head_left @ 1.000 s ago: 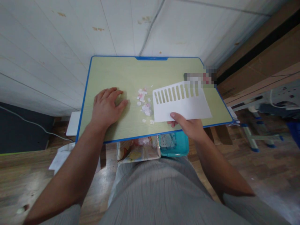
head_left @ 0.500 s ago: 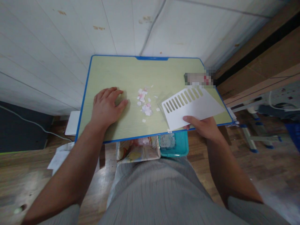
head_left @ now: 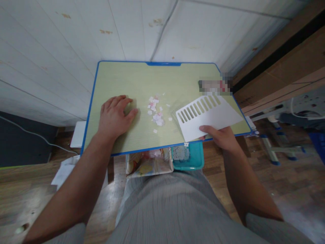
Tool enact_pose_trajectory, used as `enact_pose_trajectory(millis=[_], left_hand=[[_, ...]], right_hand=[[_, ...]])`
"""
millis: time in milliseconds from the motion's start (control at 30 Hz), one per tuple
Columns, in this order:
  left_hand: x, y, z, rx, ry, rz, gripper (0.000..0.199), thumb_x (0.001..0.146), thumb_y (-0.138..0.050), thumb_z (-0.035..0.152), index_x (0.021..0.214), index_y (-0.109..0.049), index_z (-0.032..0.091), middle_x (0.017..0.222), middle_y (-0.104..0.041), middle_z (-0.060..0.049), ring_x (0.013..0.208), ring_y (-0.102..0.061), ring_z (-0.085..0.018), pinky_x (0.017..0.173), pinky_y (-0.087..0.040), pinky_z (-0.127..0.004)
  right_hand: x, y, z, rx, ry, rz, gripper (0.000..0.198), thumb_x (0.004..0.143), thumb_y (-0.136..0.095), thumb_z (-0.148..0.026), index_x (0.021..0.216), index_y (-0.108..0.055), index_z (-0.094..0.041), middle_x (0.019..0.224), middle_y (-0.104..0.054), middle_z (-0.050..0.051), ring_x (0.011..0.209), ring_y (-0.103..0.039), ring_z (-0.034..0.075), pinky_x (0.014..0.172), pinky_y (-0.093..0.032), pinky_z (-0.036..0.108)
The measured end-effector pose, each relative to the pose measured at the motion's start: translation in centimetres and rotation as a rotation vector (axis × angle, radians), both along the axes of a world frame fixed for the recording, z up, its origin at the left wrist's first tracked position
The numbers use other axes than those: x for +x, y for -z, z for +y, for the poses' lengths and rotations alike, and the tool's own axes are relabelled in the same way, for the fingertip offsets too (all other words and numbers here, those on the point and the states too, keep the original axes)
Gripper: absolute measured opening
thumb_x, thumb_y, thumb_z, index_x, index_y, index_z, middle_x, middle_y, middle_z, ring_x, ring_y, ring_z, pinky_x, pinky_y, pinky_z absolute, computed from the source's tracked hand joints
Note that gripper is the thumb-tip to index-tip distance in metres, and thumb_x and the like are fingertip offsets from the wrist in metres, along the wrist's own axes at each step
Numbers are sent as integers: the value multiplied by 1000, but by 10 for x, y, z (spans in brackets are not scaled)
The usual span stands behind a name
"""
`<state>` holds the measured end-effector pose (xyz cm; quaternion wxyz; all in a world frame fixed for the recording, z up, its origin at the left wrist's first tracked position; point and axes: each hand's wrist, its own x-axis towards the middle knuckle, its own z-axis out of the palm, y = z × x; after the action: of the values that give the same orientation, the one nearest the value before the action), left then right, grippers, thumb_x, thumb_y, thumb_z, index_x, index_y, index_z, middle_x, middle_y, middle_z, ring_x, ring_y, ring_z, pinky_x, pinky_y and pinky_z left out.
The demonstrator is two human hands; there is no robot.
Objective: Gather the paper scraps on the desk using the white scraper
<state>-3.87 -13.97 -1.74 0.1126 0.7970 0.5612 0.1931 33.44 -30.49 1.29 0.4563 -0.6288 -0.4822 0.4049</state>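
My left hand [head_left: 115, 117] lies on the green tabletop [head_left: 127, 78], its fingers spread and holding nothing. To its right are small white and pinkish paper scraps [head_left: 158, 120], loosely heaped, with a few scattered singly. In my right hand [head_left: 219, 135] is a flat white sheet with a row of slots [head_left: 203, 118], gripped at its near edge with the thumb on top. The sheet slants over the right part of the table. One small scrap [head_left: 186, 144] is at the table's front edge, just below the sheet's near corner, above a teal basket [head_left: 196, 156].
Under the table's front edge, a patterned box [head_left: 149, 168] stands beside the teal basket, which contains grey-white pieces. A blurred-out object [head_left: 214, 86] lies at the table's back right. Cardboard boxes [head_left: 276, 61] rise on the right; a white panelled wall [head_left: 76, 34] stands behind.
The small scrap at the front edge has shifted slightly down and right, off toward the basket. Both hands and the slotted sheet are almost unmoved.
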Motion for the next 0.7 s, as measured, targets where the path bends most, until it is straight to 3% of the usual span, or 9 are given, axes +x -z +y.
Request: enact_pose_trajectory(millis=[167,367,467,700], left_hand=[[1,-2,-1,-22,3,-9,54,113,-61,58,164,-74,46,181,-66,3,175,-51,-35,149,-36,-64],[0,0,-1,3,6,8,53,115,-59,57,161,-75,38,182,-64,-2,175,-51,-36,149,-36,-61],[-2,3,1,12,24,15,52,115,-59,57,160,-75,36,181,-65,-5,173,-53,-37,149,-36,-60],[-3,7,4,32,49,-11,51,113,-61,56,158,-76,35,179,-67,-6,171,-55,-42,146,-38,-68]], right_hand=[[-11,-6,5,26,20,-40,42,89,-93,-52,68,-66,-29,58,-68,2,56,-66,24,59,-64,41],[-65,4,26,66,-77,-6,45,96,-86,-64,76,-74,-26,73,-80,7,65,-73,23,71,-69,40],[-83,10,36,70,-127,-7,47,96,-84,-69,78,-73,-26,76,-82,7,66,-73,23,68,-67,38],[-66,9,32,-9,-158,-123,49,96,-84,-68,73,-69,-26,70,-79,7,63,-71,22,64,-65,36]])
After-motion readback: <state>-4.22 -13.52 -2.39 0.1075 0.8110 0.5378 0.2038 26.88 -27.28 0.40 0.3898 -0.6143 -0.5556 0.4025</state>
